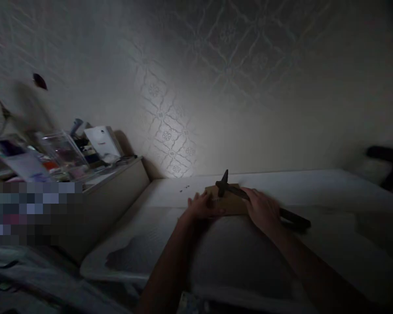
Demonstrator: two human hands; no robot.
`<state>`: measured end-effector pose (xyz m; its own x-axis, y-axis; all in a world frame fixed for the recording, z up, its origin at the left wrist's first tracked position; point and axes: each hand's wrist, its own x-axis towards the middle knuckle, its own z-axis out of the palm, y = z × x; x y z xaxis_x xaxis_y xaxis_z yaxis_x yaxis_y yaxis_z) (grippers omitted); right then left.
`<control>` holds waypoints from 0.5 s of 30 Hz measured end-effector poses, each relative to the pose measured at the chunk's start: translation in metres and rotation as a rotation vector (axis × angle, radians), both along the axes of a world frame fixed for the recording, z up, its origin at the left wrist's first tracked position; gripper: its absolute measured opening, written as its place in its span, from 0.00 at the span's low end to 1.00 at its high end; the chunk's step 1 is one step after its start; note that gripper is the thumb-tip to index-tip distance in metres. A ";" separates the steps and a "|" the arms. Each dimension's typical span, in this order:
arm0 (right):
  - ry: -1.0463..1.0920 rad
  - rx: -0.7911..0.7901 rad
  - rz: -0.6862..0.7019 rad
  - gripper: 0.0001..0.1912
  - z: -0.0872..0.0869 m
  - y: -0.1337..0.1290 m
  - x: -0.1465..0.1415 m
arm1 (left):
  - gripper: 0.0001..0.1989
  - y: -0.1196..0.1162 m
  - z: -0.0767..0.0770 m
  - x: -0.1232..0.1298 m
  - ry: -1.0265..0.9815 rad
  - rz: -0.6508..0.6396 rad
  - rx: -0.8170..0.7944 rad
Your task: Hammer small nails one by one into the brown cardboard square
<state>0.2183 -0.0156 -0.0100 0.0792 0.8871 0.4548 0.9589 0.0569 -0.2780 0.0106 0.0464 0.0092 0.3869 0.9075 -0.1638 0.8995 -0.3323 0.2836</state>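
Head: hammer (pixel 236 191) overlaps board (pixel 233 206) edge

Right hand (pixel 264 211) curled in a grip; left hand (pixel 200 206) (fingers spread) reaches forward.

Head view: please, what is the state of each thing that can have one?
Brown board: lying on the table.
Hammer: held, head over the board.
Left hand: on the board, grip unclear.
Right hand: closed around the hammer handle.
Small dark pieces: lying on the table.
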 end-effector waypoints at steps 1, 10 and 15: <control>0.000 0.005 0.004 0.18 0.000 0.000 0.000 | 0.52 0.000 0.000 0.000 0.002 -0.001 0.001; 0.004 0.002 0.004 0.18 0.002 -0.002 -0.001 | 0.53 -0.001 0.001 0.001 0.019 0.007 0.006; 0.000 0.007 0.015 0.18 0.001 -0.001 -0.001 | 0.53 -0.002 0.003 0.001 0.032 0.004 -0.001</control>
